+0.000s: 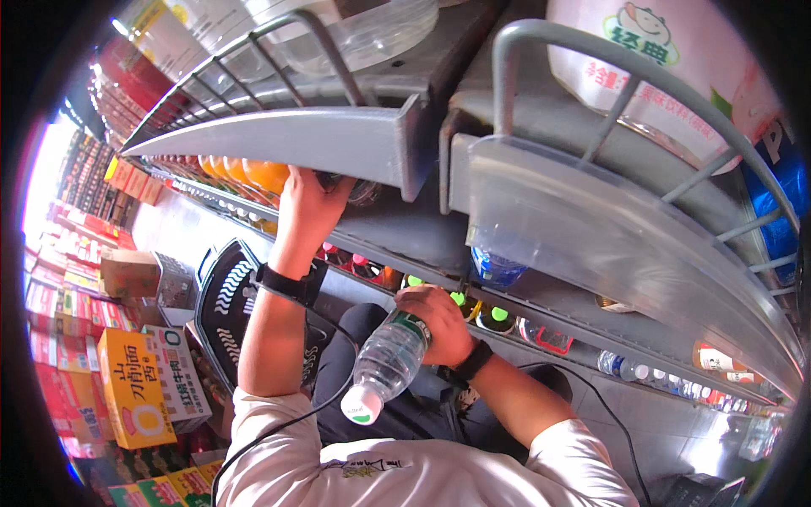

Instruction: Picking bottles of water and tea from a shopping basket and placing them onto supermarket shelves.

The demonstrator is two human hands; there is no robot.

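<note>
My right hand (437, 320) is closed around the green-labelled lower part of a clear plastic bottle (389, 361), whose white cap points down towards my shirt. Up and to the left, my left hand (310, 203) reaches under the grey front rail of a shelf (285, 139). Its fingertips are partly hidden there, between a row of orange drink bottles (263, 174) and a dark, clear-walled bottle (364, 192). Whether the left hand grips one of them cannot be told. A blue-labelled bottle (497, 263) stands on the same shelf level, behind a clear plastic strip.
Wire guards (557, 32) edge the upper shelf above my hands. Bottles with green caps (499, 314) line a lower shelf. A black and white patterned thing (231, 304) is beside my left forearm. Boxed goods (133, 386) are stacked at left. A cable (602, 405) hangs at right.
</note>
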